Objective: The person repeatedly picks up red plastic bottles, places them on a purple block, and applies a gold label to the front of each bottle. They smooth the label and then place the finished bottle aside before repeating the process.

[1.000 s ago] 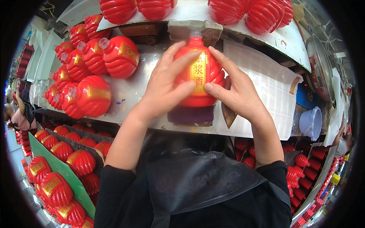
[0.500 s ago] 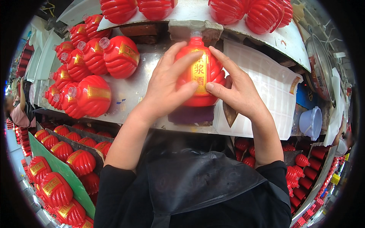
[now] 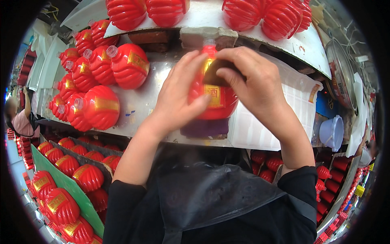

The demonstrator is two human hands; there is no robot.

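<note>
A red ribbed bottle (image 3: 222,106) with a clear neck and a gold label (image 3: 216,96) lies on its back on the bench, base toward me, over a dark purple pad (image 3: 205,127). Along its left side rests my left hand (image 3: 180,87), fingers stretched toward the neck and thumb over the label's edge, holding it steady. My right hand (image 3: 256,75) is closed around a flat dark brown scraper (image 3: 219,73), whose rounded edge lies over the upper part of the label. Scraper and hands hide part of the bottle.
Several labelled red bottles (image 3: 130,67) lie at left. More stand on the white raised shelf (image 3: 207,18). A white label sheet (image 3: 260,130) covers the right of the bench, near a pale purple bucket (image 3: 331,132). Below left, a green board (image 3: 67,183) edges crates of bottles. A person (image 3: 22,118) is far left.
My right hand has risen and turned over the bottle, bringing the scraper from beside it onto the label. My left hand stays at the bottle's left side, its fingers shifted slightly.
</note>
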